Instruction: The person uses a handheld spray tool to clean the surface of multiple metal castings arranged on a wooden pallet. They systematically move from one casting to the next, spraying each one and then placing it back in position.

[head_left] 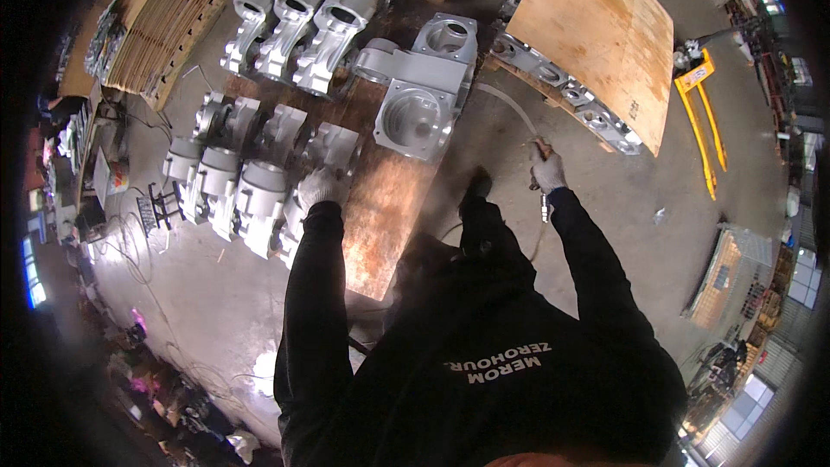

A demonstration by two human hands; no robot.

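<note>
Head view: silver-grey metal castings (343,10) on and along a brown wooden tabletop (389,199), left and upper centre of the frame.
Matte, with round openings: three in the upper row, one larger, boxy casting (421,73) at upper centre, an overlapping lower row (262,186) too crowded to count. The pale-gloved left hand (318,187) touches the lower row's right end; whether it grips, I cannot tell. The pale-gloved right hand (549,170) closes around a hose-fed metal tool (545,207). Grey floor (512,195) lies between the tabletop's right edge and one plywood-topped stack (596,35), upper right.
</note>
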